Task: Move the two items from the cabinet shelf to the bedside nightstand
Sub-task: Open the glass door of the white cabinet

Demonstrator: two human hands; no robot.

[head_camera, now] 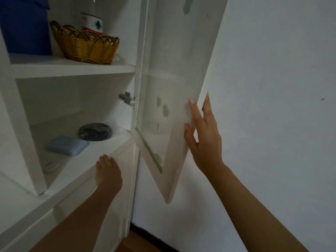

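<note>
On the lower cabinet shelf (pixel 101 148) lie a light blue flat pouch (pixel 66 145) and, behind it to the right, a dark round item in clear plastic wrap (pixel 95 131). My left hand (pixel 108 172) hovers at the shelf's front edge, fingers bunched loosely, holding nothing, a short way below the pouch. My right hand (pixel 202 133) grips the free edge of the open cabinet door (pixel 174 79), thumb on the inner face and fingers behind the edge. No nightstand is in view.
The upper shelf holds a yellow woven basket (pixel 87 48), a labelled bottle (pixel 92 20) behind it and a blue bag (pixel 25 24) at the left. A white cable (pixel 51 167) lies on the lower shelf's left. A plain wall (pixel 272 88) stands to the right.
</note>
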